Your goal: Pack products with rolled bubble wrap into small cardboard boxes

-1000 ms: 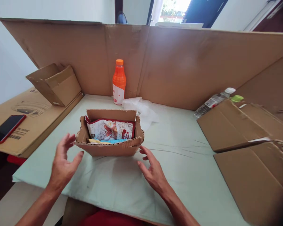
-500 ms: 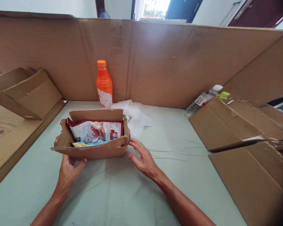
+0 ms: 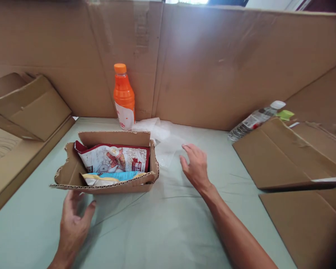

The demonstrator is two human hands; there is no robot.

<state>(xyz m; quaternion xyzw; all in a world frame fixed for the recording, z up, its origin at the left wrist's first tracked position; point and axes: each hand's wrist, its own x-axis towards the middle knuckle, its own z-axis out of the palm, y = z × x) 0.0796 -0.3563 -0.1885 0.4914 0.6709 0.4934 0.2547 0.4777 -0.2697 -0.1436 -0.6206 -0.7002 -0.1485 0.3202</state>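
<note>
An open cardboard box (image 3: 114, 188) sits on the pale green cloth, left of centre. Inside it stand a red and white snack pouch (image 3: 112, 158) and, in front of that, a blue and yellow packet (image 3: 120, 176). My left hand (image 3: 74, 216) is just under the box's front left corner, thumb apart from the fingers; the fingertips are partly hidden by the flap, so contact is unclear. To the right of the box, my right hand (image 3: 195, 164) is open and holds nothing, near the crumpled white plastic sheet (image 3: 168, 147).
An orange drink bottle (image 3: 124, 99) stands upright behind the box, against a tall cardboard wall (image 3: 212, 63). A clear water bottle (image 3: 253, 119) leans beside cardboard boxes (image 3: 282, 153) on the right. Another open box (image 3: 42, 108) rests at the left on a flat carton.
My right hand has left the box's right end and moved right and away. My left hand has loosened and slid slightly down and left from the box. The view has tilted down.
</note>
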